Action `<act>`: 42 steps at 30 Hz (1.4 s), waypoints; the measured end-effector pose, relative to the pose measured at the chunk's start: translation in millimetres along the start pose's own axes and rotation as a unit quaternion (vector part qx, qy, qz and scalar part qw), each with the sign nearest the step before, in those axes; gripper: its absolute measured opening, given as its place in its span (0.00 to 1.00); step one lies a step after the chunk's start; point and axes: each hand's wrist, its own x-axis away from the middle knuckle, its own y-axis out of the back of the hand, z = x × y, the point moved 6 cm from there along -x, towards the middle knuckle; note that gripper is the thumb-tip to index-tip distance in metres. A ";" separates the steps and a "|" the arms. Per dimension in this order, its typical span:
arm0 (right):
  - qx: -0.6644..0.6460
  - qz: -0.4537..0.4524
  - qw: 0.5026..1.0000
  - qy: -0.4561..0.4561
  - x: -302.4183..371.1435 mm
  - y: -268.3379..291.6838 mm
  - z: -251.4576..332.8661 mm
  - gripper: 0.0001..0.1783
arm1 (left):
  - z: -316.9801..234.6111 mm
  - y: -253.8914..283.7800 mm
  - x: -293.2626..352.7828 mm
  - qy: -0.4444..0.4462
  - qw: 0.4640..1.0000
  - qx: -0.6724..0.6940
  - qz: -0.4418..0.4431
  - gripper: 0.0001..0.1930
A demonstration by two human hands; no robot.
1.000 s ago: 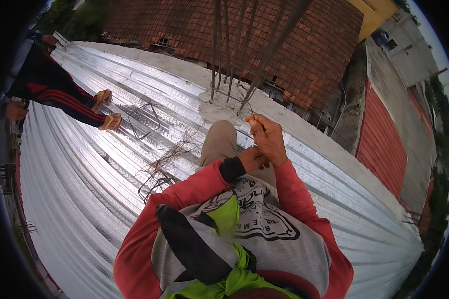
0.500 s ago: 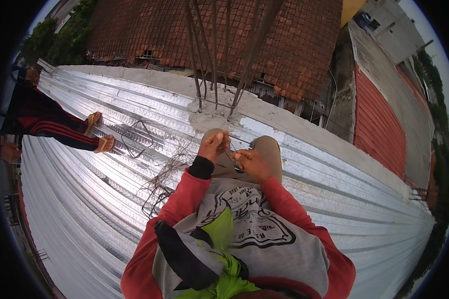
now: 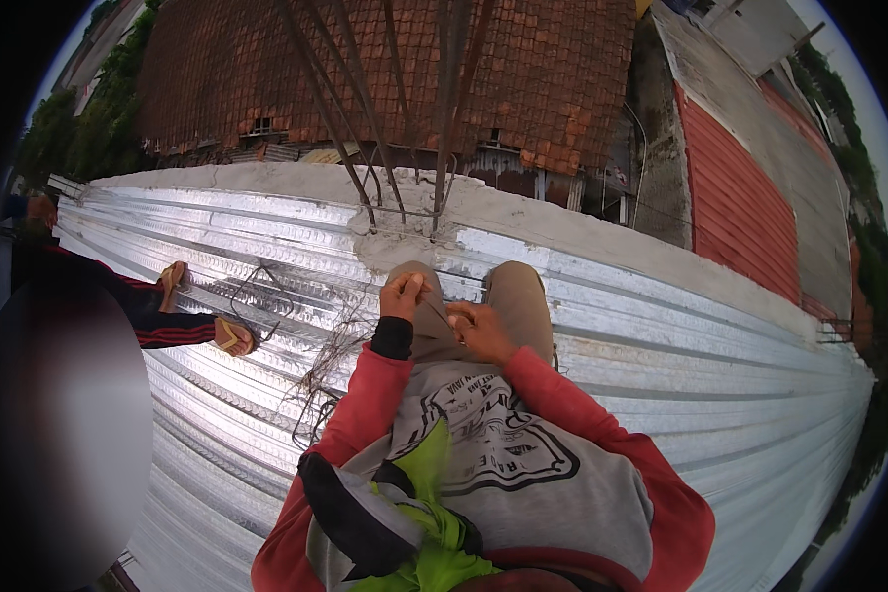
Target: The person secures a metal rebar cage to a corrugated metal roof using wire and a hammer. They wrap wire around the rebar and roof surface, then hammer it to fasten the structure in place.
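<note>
Loose wires (image 3: 332,353) lie on the ribbed metal sheet (image 3: 217,414), beside the left sleeve (image 3: 370,395). Right hand (image 3: 481,331): fingers bent; closure cannot be told. Left hand (image 3: 403,295): fingers together; contents indiscernible. Beyond, steel bars (image 3: 447,109) rise from concrete (image 3: 553,223).

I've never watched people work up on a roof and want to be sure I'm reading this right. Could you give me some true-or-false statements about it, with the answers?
1. The wearer's two hands are clasped together. False: the left hand and right hand are apart.
2. A black band goes around the left wrist. True.
3. The tangled wire lies to the wearer's right. False: it lies to the left, on the metal sheets.
4. Metal rods rise from the concrete ahead of the wearer. True.
5. The other person wears boots. False: the feet are in sandals.
</note>
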 end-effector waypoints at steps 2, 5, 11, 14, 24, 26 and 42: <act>0.011 -0.019 0.999 0.050 -4.2 6.5 -8.7 0.16 | 8.7 7.5 -11.0 0.039 0.998 0.049 -0.024 0.14; 0.025 -0.069 0.995 0.069 -14.5 21.3 -23.3 0.17 | -0.7 -7.9 -16.0 0.109 0.991 0.079 -0.008 0.16; 0.109 -0.202 0.973 0.025 -49.5 96.4 -20.0 0.15 | 30.9 -15.6 -53.2 0.155 0.987 0.011 0.039 0.17; 0.135 -0.209 0.969 -0.004 -80.4 115.5 -47.2 0.15 | 28.4 -10.1 -79.8 0.105 0.994 -0.016 -0.028 0.14; 0.106 -0.256 0.960 0.044 -158.1 93.6 -70.9 0.15 | -30.0 -22.8 -160.9 -0.307 0.851 -0.419 -0.079 0.20; 0.143 -0.239 0.960 0.043 -178.2 87.7 -72.8 0.15 | -45.6 -44.3 -164.3 -0.323 0.789 -0.521 -0.050 0.25; 0.056 -0.205 0.976 0.048 -238.2 76.0 -70.9 0.12 | -35.4 -71.9 -210.1 -0.315 0.562 -0.763 0.055 0.04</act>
